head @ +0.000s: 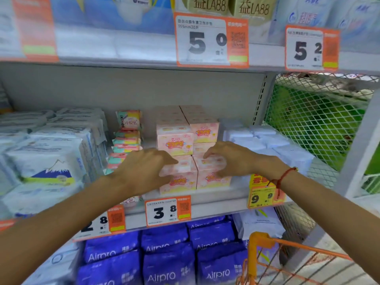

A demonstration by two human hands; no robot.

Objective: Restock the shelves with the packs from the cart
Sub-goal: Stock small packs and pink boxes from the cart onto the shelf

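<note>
Head view: left hand (144,167) and right hand (226,159), grips loose, are squaring pink packs (195,173) on the shelf (205,204); the cart (287,262) contents are hidden.

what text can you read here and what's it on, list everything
"LA88": tan packs on the top shelf
"5 0": orange price tag
"5 2": price tag on the right
"kotex": small pack
"3 8": tag below the pink boxes
"9 9": yellow tag
"Airpro": blue packs
Small print and QR codes: too blurred to read.
</note>
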